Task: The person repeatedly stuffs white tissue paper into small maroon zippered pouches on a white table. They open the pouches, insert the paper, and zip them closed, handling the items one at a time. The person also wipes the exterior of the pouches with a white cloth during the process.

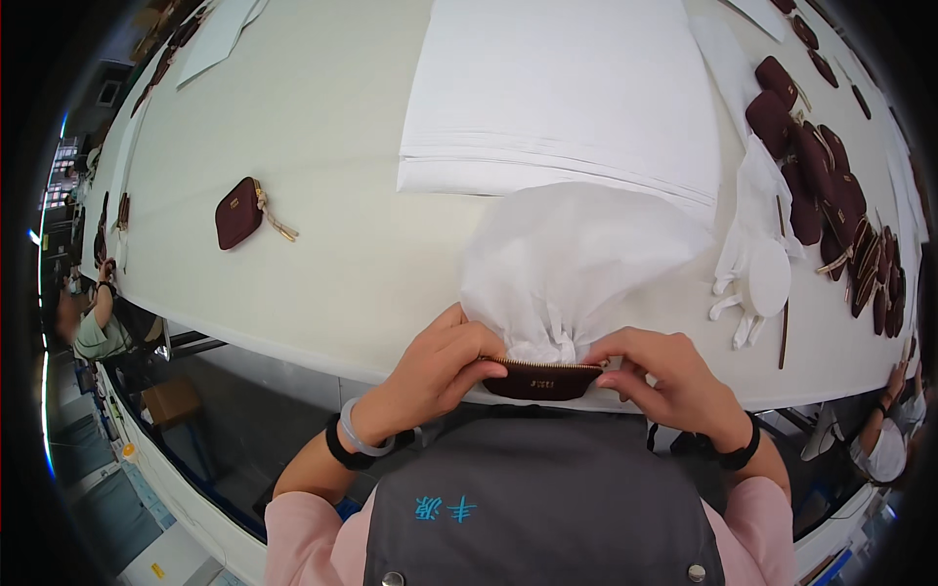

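The left hand [445, 366] pinches the left end of a maroon zip pouch [542, 379] at the bench's [322, 195] near edge. White tissue paper [576, 259] billows from its open top. The right hand [664, 376] grips the right end.

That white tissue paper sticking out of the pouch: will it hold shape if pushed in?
Probably not: the white tissue paper bunches and creases where it enters the dark red zip pouch, so it looks floppy. It billows upward, likely very light. It seems thin, so it may tear.
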Available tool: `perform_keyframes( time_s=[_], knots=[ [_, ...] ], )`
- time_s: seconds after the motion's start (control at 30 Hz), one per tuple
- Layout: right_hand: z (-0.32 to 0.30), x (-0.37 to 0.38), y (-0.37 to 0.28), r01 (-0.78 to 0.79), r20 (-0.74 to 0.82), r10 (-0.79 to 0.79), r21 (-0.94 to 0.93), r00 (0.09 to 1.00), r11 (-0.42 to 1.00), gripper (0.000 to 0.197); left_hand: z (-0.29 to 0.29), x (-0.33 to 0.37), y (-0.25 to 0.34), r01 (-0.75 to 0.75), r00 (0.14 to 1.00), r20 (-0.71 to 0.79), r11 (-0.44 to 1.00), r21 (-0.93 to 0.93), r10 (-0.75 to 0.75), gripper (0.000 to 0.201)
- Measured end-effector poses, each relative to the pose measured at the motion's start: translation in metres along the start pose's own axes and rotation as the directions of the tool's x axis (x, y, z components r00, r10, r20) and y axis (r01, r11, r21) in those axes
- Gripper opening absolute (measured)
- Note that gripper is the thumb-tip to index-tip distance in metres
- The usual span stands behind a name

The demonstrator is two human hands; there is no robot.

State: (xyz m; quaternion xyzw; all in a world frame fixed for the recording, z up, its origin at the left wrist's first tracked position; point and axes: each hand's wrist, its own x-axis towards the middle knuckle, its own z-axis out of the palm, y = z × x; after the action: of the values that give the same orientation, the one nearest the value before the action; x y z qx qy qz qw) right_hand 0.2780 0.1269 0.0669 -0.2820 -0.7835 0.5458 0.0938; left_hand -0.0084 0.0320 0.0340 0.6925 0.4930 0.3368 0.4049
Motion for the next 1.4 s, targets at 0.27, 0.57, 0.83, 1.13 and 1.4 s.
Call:
perform_keyframes(
  time_s=[0.27,0.57,0.83,1.13,1.4],
  knots=[
    [0.033,-0.005,0.015,-0.167,-0.355,0.377,0.501,0.855,0.849,0.029,0.006,-0.013,0.011,-0.04,0.997,-0.075,0.995,-0.097,0.033,0.017],
    [0.022,-0.004,0.015,-0.298,-0.1,0.42,0.56,0.902,0.773,0.015,0.012,-0.008,-0.006,0.347,0.883,0.077,0.534,-0.771,-0.463,0.03],
    [0.032,0.002,0.038,-0.109,-0.294,0.101,-0.009,0.95,0.994,0.028,0.007,0.027,-0.016,0.299,0.953,0.05,0.903,-0.31,-0.299,0.024],
    [-0.009,0.011,0.038,-0.051,0.013,0.05,0.236,0.999,0.97,0.032,-0.012,0.038,-0.021,0.24,0.96,0.215,0.923,-0.3,-0.18,0.034],
    [-0.007,0.019,0.036,-0.078,0.159,0.075,0.013,0.984,0.997,0.031,-0.004,0.046,-0.026,-0.013,0.977,0.212,0.997,-0.082,0.031,0.05]
  ],
)
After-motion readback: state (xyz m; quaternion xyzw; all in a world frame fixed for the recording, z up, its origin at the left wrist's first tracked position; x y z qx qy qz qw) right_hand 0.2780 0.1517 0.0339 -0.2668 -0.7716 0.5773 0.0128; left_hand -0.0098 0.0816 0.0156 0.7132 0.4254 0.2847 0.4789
